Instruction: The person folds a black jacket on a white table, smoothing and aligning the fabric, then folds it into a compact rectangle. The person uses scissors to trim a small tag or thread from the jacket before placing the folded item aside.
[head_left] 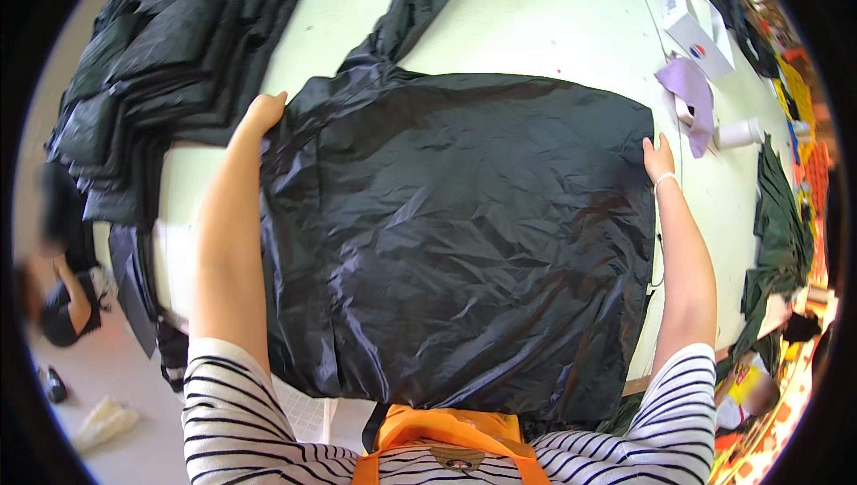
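Black garment (482,235) is spread, creased, over the pale table (544,12), between left hand (265,114) and right hand (660,158) at opposite edges — cannot tell whether either hand's fingers are clamped. Judgement: even tension both sides, easing creases outward — avoid skewing it.

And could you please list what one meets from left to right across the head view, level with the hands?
Stacked black garments, left hand, spread black garment, right hand, purple cloth, white cylinder, dark green fabric.
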The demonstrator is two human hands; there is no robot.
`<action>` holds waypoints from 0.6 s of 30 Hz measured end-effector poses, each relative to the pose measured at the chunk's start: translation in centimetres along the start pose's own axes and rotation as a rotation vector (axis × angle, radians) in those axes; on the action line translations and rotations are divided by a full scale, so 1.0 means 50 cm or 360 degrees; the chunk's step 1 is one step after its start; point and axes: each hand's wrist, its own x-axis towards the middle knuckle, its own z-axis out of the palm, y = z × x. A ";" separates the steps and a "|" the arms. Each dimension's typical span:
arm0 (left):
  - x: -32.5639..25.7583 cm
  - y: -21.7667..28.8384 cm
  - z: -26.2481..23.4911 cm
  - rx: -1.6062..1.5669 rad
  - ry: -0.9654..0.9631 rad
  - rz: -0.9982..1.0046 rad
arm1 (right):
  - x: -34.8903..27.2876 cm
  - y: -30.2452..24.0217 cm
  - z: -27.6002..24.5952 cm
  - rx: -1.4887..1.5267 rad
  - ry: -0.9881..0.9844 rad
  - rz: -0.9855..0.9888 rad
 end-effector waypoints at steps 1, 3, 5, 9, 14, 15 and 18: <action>0.022 0.018 0.008 -0.0114 -0.0237 -0.0054 | 0.021 0.009 0.001 0.0002 -0.0027 0.0114; 0.009 0.103 -0.002 -0.0576 -0.0851 -0.0289 | 0.054 0.038 -0.015 -0.0025 -0.0087 0.0222; -0.002 0.132 -0.009 -0.1144 -0.1173 -0.0341 | 0.074 0.022 -0.021 0.0019 -0.0178 0.0353; 0.005 0.192 0.012 -0.1249 -0.0493 0.0363 | 0.103 -0.014 -0.041 0.0322 -0.0196 0.0581; 0.025 0.230 -0.052 -0.1988 -0.0746 0.0345 | 0.134 -0.003 -0.120 -0.0403 -0.0522 -0.0100; 0.025 0.237 -0.085 -0.2418 -0.1274 0.0066 | 0.140 0.023 -0.147 -0.0282 -0.0526 -0.0199; 0.060 0.196 -0.150 -0.2202 -0.0517 0.0333 | 0.139 0.065 -0.219 -0.0302 -0.0122 -0.0149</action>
